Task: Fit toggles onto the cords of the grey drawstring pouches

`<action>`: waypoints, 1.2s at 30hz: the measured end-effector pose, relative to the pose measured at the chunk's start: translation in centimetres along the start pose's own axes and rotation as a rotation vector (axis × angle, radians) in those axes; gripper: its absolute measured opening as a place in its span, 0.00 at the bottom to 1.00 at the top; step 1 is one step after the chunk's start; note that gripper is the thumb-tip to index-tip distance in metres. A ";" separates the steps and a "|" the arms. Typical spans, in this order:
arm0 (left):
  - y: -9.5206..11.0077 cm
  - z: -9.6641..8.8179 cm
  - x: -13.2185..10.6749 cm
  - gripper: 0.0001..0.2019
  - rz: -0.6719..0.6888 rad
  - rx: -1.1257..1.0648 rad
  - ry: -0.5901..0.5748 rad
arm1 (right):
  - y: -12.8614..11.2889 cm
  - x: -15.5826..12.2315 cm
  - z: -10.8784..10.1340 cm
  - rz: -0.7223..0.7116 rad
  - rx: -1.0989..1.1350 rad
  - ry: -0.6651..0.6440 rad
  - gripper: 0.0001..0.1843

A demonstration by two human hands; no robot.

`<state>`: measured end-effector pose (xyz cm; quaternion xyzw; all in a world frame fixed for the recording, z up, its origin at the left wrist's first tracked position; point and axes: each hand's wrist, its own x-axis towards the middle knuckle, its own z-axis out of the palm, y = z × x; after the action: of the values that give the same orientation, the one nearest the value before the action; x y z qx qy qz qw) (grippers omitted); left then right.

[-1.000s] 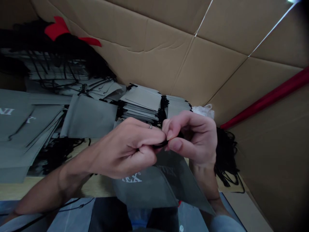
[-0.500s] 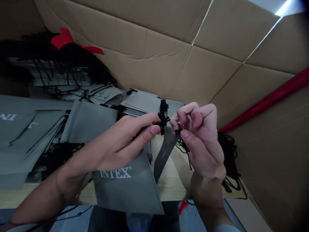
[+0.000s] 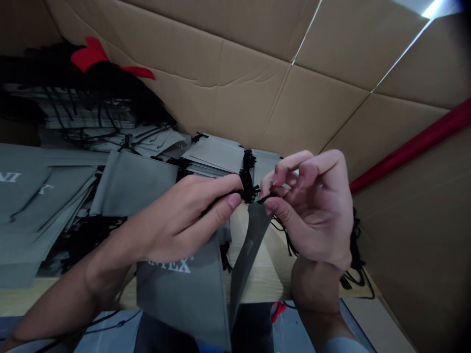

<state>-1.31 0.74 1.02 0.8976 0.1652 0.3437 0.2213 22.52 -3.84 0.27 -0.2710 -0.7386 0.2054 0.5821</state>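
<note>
My left hand is closed, pinching black drawstring cord between thumb and forefinger, with the cord ends sticking out to the right. Beneath it hangs a grey fabric drawstring bag with white INTEX lettering, partly covered by the hand. Just to the right, my right hand pinches a short black cord end between thumb and fingertip, its other fingers curled. A narrow grey fabric strip, seen nearly edge-on, hangs below the fingertips; whether it belongs to the same bag I cannot tell.
Grey bags with black cords lie spread at the left. Behind them rises a dark pile with a red strip. Stacked grey bags stand against the cardboard wall. Black cords lie at the table's right.
My right hand has shifted slightly right, its fingers still pinched, and its cord end now points left toward the left hand's cord. The hanging bag has swung a little left and lower.
</note>
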 end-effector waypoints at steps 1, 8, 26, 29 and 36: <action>0.0 0.1 0.0 0.12 0.008 0.006 0.018 | -0.2 -0.1 0.0 -0.004 -0.060 0.007 0.15; -0.2 1.2 0.1 0.14 0.044 0.026 0.122 | -0.5 -0.1 1.0 -0.106 -0.434 0.015 0.11; -1.8 1.2 -0.3 0.08 0.101 0.018 0.308 | -0.8 -0.1 0.6 -0.028 -0.400 0.043 0.12; -1.9 1.4 -0.6 0.11 0.176 0.073 0.355 | -1.0 -0.1 0.5 -0.004 -0.361 0.055 0.12; -1.7 1.4 -1.0 0.14 0.254 0.108 0.346 | -1.5 -0.1 0.4 0.024 -0.319 0.016 0.11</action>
<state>-1.27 1.29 -1.34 0.8495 0.1046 0.5082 0.0962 21.90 -5.03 1.02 -0.3704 -0.7539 0.0905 0.5350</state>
